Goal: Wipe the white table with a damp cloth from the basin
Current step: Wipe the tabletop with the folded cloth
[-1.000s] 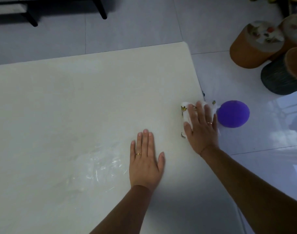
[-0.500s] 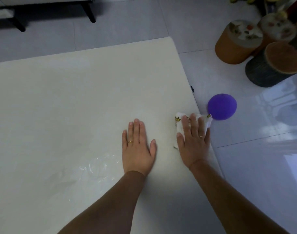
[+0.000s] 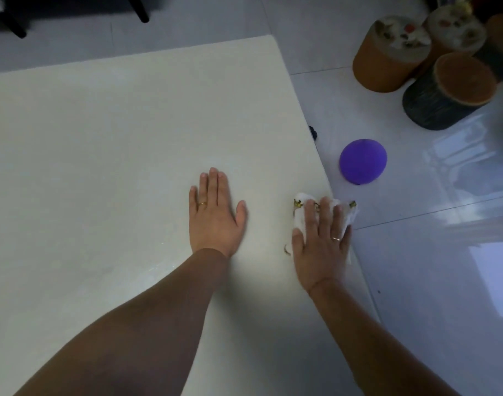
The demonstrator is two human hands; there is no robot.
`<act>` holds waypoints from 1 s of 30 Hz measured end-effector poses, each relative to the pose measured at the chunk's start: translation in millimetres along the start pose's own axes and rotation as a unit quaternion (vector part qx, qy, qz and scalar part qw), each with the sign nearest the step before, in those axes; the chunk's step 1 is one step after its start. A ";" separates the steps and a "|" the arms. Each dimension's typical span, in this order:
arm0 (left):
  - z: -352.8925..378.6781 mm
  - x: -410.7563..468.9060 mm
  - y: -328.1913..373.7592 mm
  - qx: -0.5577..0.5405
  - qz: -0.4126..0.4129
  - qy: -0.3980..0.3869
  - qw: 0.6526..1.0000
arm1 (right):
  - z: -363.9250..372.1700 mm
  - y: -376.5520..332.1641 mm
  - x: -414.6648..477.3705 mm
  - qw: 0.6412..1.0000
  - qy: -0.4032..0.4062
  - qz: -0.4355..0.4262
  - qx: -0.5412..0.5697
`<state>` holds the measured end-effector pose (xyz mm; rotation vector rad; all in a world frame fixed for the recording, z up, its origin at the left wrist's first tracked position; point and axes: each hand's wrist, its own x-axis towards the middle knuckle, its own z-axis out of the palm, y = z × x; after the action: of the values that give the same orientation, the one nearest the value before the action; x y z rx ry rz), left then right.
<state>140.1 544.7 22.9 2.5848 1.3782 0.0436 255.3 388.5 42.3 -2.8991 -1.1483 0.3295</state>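
The white table (image 3: 116,132) fills the left and middle of the head view. My right hand (image 3: 321,247) presses flat on a white cloth (image 3: 300,217) with small yellow-green marks, at the table's right edge; part of the cloth hangs past the edge. My left hand (image 3: 214,214) lies flat on the table, palm down, fingers together, a hand's width left of the cloth and holding nothing. No basin is in view.
A purple ball (image 3: 362,161) lies on the glossy tiled floor just right of the table. Three round stools (image 3: 390,55) stand at the top right. Dark furniture legs (image 3: 140,10) show beyond the table's far edge.
My right hand has dragged the cloth along the right edge toward me, away from the purple ball. The left hand has stayed flat on the table.
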 end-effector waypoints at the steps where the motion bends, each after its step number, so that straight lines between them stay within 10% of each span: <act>1: 0.4 -0.6 0.2 0.002 0.000 0.003 1.000 | 2.6 -6.5 -12.9 1.000 0.007 -0.004 -0.002; 6: 2.0 -2.6 1.4 -0.004 0.003 0.003 1.000 | 4.0 37.4 -43.7 0.977 -0.012 -0.205 -0.052; 13: -10.1 -46.0 14.2 -0.045 -0.009 0.031 0.998 | 8.9 32.1 -83.0 1.000 -0.009 0.028 0.001; 21: 3.3 -191.4 44.1 -0.052 0.072 -0.042 0.995 | 15.9 66.4 -125.7 0.963 -0.014 -0.262 -0.061; 27: 8.9 -194.1 44.3 -0.018 0.062 -0.060 0.996 | 14.9 61.8 -146.3 1.000 0.001 0.007 0.023; 30: 11.5 -195.9 42.2 -0.008 0.061 -0.061 0.996 | 27.2 42.0 -180.4 1.000 -0.010 -0.013 0.011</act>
<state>66.0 358.5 34.4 2.6075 1.1716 -0.0818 150.3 233.5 46.9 -2.8656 -1.1762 0.3688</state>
